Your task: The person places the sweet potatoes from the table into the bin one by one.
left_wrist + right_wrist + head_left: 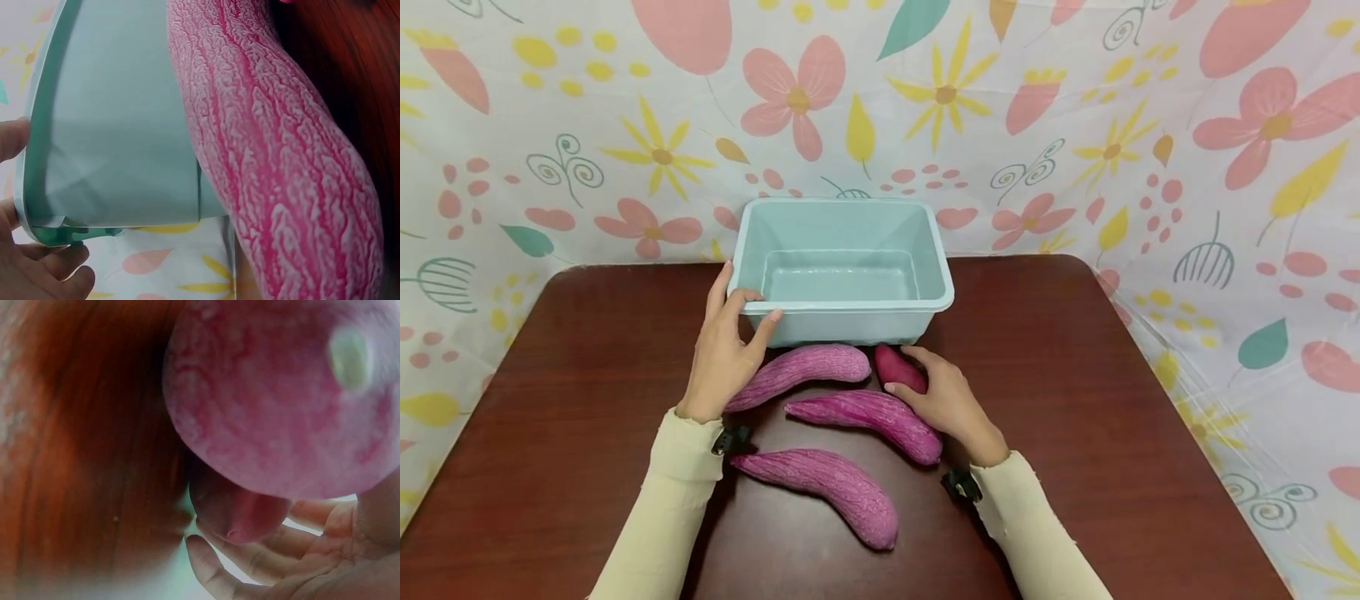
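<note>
A pale blue plastic basin [842,321] stands at the table's far side. My left hand [721,358] grips its front left corner, fingers over the rim and thumb against the front wall. My right hand [951,400] holds a small dark-red sweet potato [897,368] between thumb and fingers, just in front of the basin. Three long, curved purple-pink vegetables with streaked skin lie on the table: one against the basin [808,367], one in the middle [876,417], one nearest me [831,483]. In the right wrist view, the rounded end of a purple vegetable [269,400] hides part of the sweet potato.
The dark brown wooden table [572,433] ends just behind the basin. A white cloth [1060,108] printed with flowers and leaves hangs behind it and on the right. Black wrist cameras [961,485] sit at the cream sleeves [1037,533].
</note>
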`<state>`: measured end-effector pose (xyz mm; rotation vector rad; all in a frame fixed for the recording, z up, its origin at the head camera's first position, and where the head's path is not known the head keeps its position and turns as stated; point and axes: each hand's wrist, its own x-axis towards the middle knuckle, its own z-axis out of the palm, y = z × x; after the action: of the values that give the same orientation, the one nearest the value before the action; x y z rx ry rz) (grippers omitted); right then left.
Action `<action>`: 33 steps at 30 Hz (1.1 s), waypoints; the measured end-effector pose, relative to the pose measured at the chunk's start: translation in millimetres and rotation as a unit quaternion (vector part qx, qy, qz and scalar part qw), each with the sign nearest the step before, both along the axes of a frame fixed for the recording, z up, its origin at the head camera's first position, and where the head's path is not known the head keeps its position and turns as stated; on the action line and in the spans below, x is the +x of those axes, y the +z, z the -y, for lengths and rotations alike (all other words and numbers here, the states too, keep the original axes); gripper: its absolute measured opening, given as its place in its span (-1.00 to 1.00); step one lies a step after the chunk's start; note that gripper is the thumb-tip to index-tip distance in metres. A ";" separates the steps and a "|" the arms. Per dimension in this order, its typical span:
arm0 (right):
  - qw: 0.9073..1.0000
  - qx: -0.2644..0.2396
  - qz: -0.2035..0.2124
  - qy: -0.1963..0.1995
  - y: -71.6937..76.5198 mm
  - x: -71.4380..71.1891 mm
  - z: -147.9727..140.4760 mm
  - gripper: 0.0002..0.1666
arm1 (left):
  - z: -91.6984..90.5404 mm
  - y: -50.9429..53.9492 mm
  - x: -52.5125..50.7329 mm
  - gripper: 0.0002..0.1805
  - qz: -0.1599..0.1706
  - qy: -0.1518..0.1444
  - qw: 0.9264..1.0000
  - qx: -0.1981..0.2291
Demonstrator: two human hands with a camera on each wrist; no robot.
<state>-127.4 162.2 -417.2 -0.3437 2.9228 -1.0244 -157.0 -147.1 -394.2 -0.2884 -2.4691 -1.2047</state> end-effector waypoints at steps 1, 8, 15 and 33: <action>1.000 -0.001 0.002 -0.001 -0.4 0.6 -0.2 -0.28 | -0.5 -0.6 0.5 -0.62 0.001 0.002 1.000 -0.001; 1.000 -0.003 -0.002 -0.008 -3.1 3.2 -0.1 -0.37 | -3.1 -4.3 1.0 -0.59 0.001 0.000 1.000 -0.008; 1.000 -0.002 -0.012 -0.007 -1.6 3.8 -0.1 -0.40 | -3.4 -6.8 2.3 -0.57 -0.002 -0.002 1.000 -0.010; 0.998 -0.015 -0.063 -0.005 18.8 15.1 7.7 -0.40 | -1.8 -2.5 -1.1 -0.60 0.009 0.001 1.000 -0.010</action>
<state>-112.3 154.5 -398.5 -0.4102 3.0262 -1.0863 -158.1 -145.3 -396.8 -0.2817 -2.4976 -1.1885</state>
